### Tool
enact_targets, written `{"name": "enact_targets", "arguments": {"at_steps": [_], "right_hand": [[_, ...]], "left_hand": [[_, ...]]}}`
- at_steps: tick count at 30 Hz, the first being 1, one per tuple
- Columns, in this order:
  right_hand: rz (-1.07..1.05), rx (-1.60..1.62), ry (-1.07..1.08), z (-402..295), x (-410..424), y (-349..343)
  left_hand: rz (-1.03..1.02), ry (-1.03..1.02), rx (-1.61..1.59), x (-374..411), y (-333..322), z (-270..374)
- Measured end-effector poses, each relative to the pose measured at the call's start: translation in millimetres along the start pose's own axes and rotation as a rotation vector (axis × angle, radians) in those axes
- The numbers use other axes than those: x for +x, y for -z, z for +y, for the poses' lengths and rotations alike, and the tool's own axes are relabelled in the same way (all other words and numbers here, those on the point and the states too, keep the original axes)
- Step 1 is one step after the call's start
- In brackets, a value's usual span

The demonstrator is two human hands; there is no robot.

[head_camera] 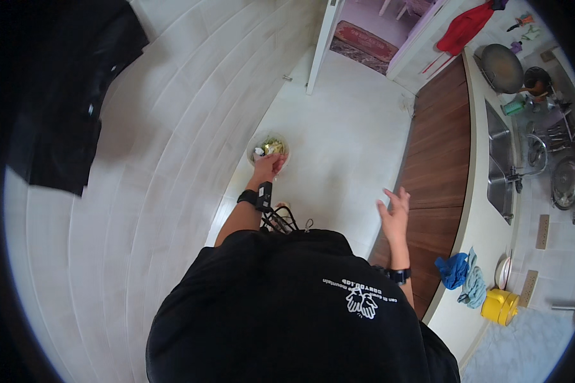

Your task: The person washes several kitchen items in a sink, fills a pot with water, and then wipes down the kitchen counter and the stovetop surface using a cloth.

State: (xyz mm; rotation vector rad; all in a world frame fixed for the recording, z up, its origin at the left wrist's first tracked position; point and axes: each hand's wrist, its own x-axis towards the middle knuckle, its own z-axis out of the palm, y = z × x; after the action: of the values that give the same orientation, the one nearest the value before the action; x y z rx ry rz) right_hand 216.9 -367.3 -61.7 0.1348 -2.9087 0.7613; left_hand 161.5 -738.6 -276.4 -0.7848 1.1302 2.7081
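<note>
Against the tiled wall, a round waste bin [288,149] stands on the floor with mixed scraps inside. My left hand [270,163] is over the bin's opening, with its fingers bent; whether it holds anything cannot be made out. My right hand [396,206] is raised beside the brown wooden cabinet [441,158], fingers spread and nothing in them. Black straps with small devices are around both wrists, and black cables hang near my waist.
An open door [320,52] and a red mat [364,40] lie ahead. Along the right runs a counter [477,191] with a steel sink [499,191], a wok [502,68], blue cloths [453,271] and a yellow pot [498,307]. A red apron [465,28] hangs beyond.
</note>
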Motion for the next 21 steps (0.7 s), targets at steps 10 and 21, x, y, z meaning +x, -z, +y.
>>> {"name": "enact_targets", "arguments": {"at_steps": [10,21], "right_hand": [[-0.105,0.005,0.024,-123.5,86.2,-65.8],[-0.116,-0.077,-0.039,-132.8,112.3,-82.8]], "left_hand": [[0.172,0.204,0.253,119.0,73.2,59.7],[-0.014,0.102,1.024,182.2,101.3,82.1]]}}
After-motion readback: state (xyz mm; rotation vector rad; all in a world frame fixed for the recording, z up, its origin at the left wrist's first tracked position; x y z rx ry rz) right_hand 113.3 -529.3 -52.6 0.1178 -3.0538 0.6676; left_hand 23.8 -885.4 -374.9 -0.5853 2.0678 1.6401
